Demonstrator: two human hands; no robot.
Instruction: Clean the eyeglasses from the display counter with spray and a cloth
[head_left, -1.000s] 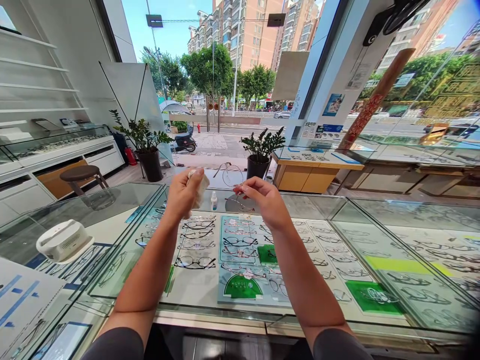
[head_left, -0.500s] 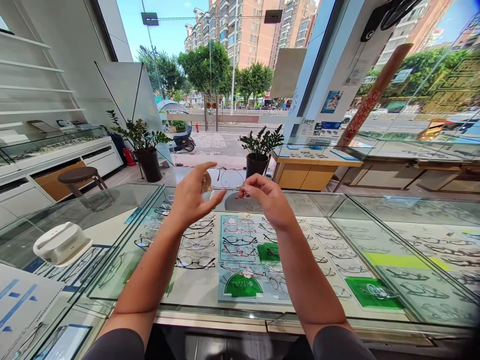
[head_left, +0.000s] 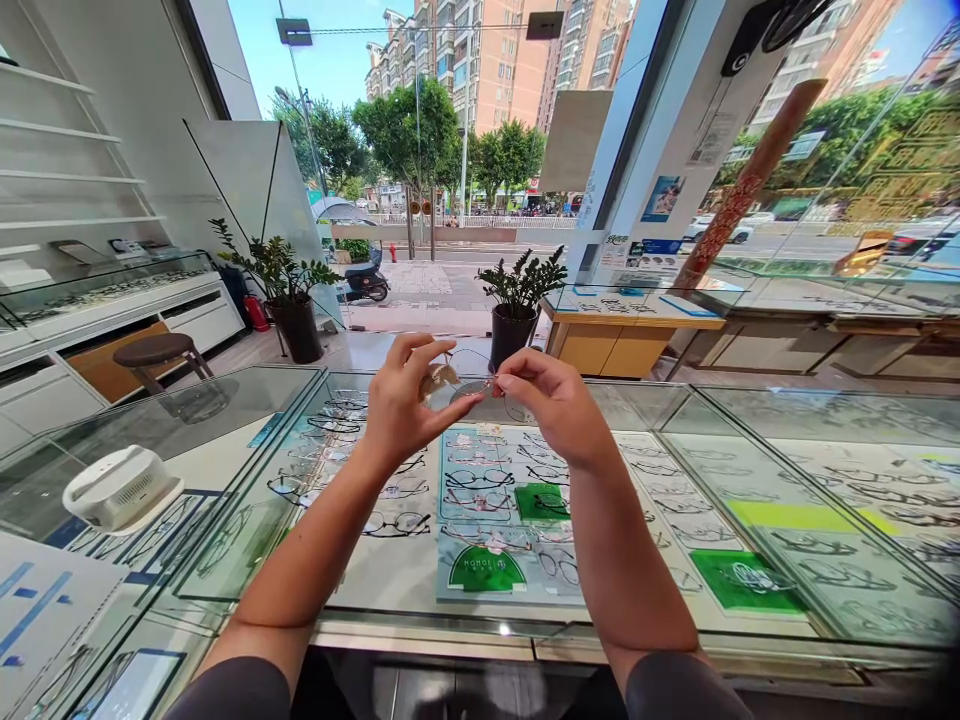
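Your right hand [head_left: 556, 408] has its thumb and fingertips together, pinched on the thin-rimmed glasses [head_left: 490, 382] near the bridge. On your left hand [head_left: 411, 398], the thumb stands apart from the fingers, its tip close to the bridge; a pale cloth [head_left: 442, 374] sits among those fingers, how firmly you cannot tell. The glasses are held up over the far part of the glass counter [head_left: 420, 639]. They look very light, with wiry rims that likely bend under a squeeze and lenses probably slippery, so the bridge or a rim edge is your surest hold. The cloth looks soft and limp. Inside the glass counter, eyeglass frames [head_left: 478, 480] lie in rows; beyond it stands a potted plant [head_left: 521, 280].
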